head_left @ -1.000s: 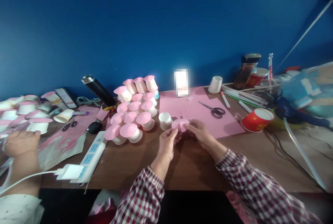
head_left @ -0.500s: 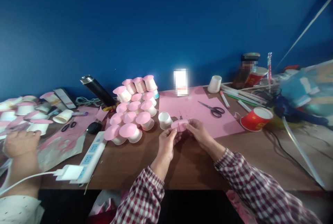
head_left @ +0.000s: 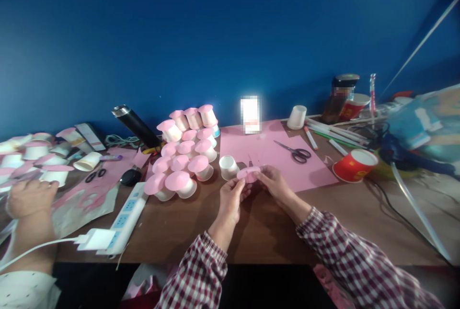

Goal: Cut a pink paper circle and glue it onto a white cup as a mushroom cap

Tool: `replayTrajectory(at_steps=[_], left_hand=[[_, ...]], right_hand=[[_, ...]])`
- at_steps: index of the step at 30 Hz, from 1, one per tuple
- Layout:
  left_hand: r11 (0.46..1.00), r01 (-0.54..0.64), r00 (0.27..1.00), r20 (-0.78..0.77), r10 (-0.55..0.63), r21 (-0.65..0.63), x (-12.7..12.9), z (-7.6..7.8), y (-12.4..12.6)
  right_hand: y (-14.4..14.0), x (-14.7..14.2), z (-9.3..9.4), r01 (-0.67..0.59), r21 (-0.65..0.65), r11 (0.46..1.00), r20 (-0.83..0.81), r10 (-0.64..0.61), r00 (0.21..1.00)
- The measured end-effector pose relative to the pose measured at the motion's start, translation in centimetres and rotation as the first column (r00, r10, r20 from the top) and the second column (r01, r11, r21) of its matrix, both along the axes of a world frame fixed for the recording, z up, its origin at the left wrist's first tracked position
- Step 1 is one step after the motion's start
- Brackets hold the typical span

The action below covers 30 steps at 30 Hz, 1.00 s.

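Between my two hands is a small pink paper disc [head_left: 248,173], held just above the table near the front edge of a large pink sheet [head_left: 258,143]. My left hand [head_left: 232,196] pinches its left side between thumb and fingers. On its right side, my right hand [head_left: 273,182] grips the rim with closed fingertips. A white paper cup [head_left: 228,167] stands just beyond my left hand. Left of it are several upturned cups topped with pink paper caps [head_left: 180,181]. Black-handled scissors [head_left: 296,152] lie on the pink sheet.
A power strip [head_left: 124,218] with a white charger lies left of the capped cups. Another person's hand [head_left: 32,199] rests at far left beside more capped cups. A black flask [head_left: 134,124] leans at the back. At right are a red paper cup [head_left: 355,165], markers and tubes.
Both hands stay in nearly the same place, still holding the pink paper disc. The disc's face appears slightly more opened toward me. Nothing else has visibly moved.
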<state>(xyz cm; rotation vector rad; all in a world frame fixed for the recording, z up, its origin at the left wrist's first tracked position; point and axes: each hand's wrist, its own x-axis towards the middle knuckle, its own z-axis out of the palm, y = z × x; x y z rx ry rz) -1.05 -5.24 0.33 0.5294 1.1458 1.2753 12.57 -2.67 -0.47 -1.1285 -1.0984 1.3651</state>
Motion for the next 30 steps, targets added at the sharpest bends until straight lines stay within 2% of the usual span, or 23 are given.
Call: replayTrajectory(at_steps=[6, 11, 16, 22, 26, 30], left_hand=[[1.0, 0.004, 1.0, 0.019, -0.004, 0.004, 0.0, 0.3, -0.1], [0.999, 0.036, 0.999, -0.023, -0.036, 0.022, 0.1, 0.3, -0.1], [0.995, 0.058, 0.997, -0.051, -0.053, 0.086, 0.1, -0.2, 0.0], [0.976, 0.148, 0.976, -0.184, -0.117, 0.162, -0.2, -0.7, -0.5], [0.956, 0.219, 0.946, -0.284, -0.158, 0.197, -0.2, -0.8, -0.8], [0.946, 0.236, 0.929, -0.337, -0.152, 0.223, -0.1, -0.6, -0.9]], right_hand=[[0.0, 0.0, -0.2, -0.001, 0.002, 1.0, 0.009, 0.001, 1.0], [0.1, 0.0, -0.5, 0.006, 0.014, 1.0, 0.016, -0.006, 1.0], [0.0, 0.2, 0.2, -0.037, -0.015, 0.999, -0.003, 0.037, 0.999], [-0.2, 0.5, 1.2, -0.122, -0.058, 0.991, -0.113, 0.115, 0.987], [0.0, 0.5, 1.0, -0.111, -0.057, 0.992, -0.135, 0.102, 0.986], [0.1, 0.6, 0.6, -0.098, -0.052, 0.994, -0.13, 0.091, 0.987]])
